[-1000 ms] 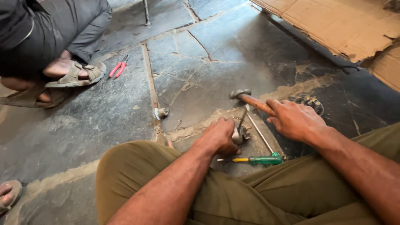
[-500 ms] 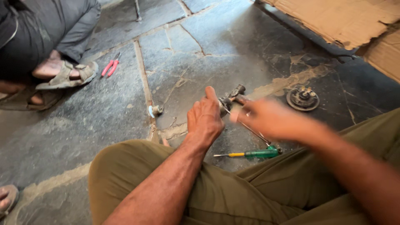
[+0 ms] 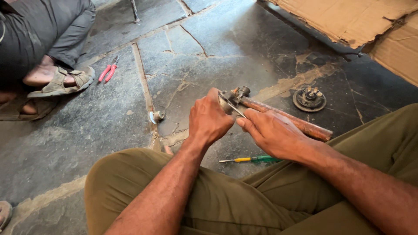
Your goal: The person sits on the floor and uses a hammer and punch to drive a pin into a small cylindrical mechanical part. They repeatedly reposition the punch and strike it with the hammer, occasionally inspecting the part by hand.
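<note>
A rusty metal rod (image 3: 305, 126) with a small metal fitting (image 3: 235, 96) at its end is held above my lap, over the stone floor. My left hand (image 3: 210, 119) grips the fitting end. My right hand (image 3: 272, 132) wraps around the rod's middle, with fingertips near a thin metal strip on the fitting. The rod slants from the fitting down to the right, toward my knee. A screwdriver (image 3: 252, 159) with a green and yellow handle lies on the floor just below my hands.
A round metal disc part (image 3: 309, 99) lies on the floor to the right. A small metal piece (image 3: 156, 116) sits in a floor joint at left. Red-handled pliers (image 3: 107, 71) lie near another person's sandalled foot (image 3: 58, 82). Cardboard (image 3: 357, 19) covers the top right.
Both hands have lifted the rod and fitting off the floor and brought them closer. My right hand moved from pointing at the floor to gripping the rod.
</note>
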